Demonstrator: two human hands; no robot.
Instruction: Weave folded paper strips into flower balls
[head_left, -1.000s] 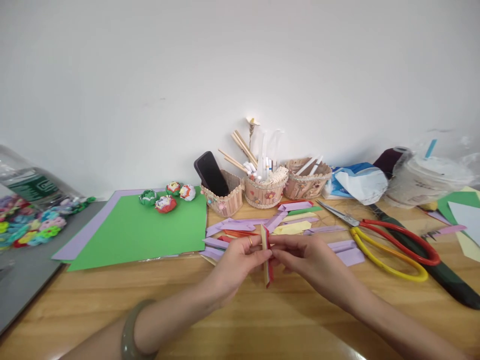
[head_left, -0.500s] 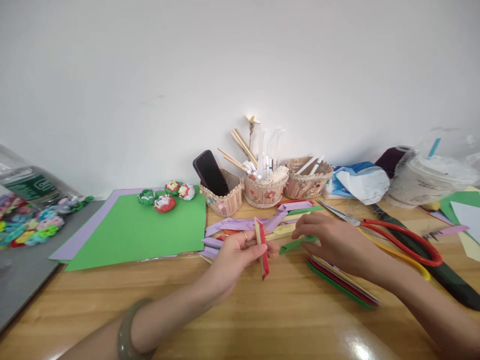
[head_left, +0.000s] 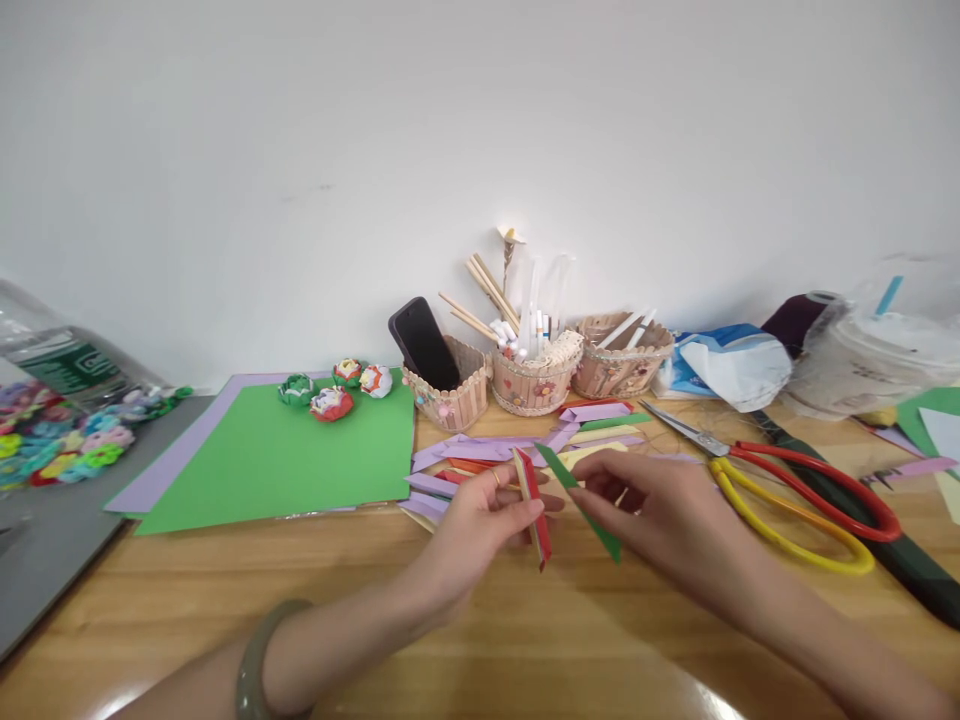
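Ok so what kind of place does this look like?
Probably a craft corner at home or in a small workroom: on the wooden table lie sheets of green paper, many folded paper strips, and a big pair of scissors with red and yellow handles.

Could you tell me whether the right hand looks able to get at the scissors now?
Probably yes: nothing lies over the scissors, though the right hand holds a green paper strip it may need to put down first.

Green strip, scissors (red, yellow handles)
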